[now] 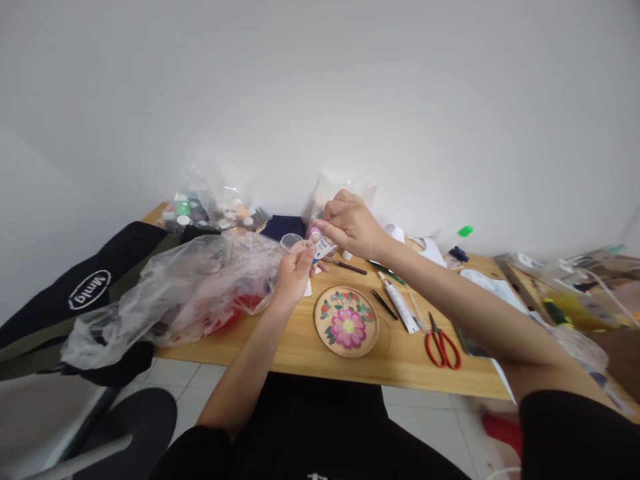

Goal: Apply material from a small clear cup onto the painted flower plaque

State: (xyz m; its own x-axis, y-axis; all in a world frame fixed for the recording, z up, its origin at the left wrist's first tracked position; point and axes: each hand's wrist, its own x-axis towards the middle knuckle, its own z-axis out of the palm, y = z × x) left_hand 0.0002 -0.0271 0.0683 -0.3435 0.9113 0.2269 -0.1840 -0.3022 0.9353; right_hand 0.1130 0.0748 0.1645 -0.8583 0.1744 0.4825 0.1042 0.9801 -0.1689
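My left hand [293,277] is closed on a small white and blue tube or packet [324,249], held up above the table. Just above it my right hand [353,225] is closed, its thumb and fingers bent together; what they pinch, if anything, is too small to make out. A small pink and white piece [315,233] shows by the right fingertips, and I cannot tell whether it is held. Beyond my left fingers is a clear round plastic cup or lid [291,241]. Below the hands lies a round wooden plate [371,343] painted with a pink flower and leaves.
Right of the plate lie black tweezers [384,305], a white paint-like tube [401,307] and red-handled scissors [442,343]. A brush [350,267] lies behind it. Crumpled clear plastic [170,287] and a black bag [120,267] cover the left side. Bagged small bottles [183,210] stand at the back.
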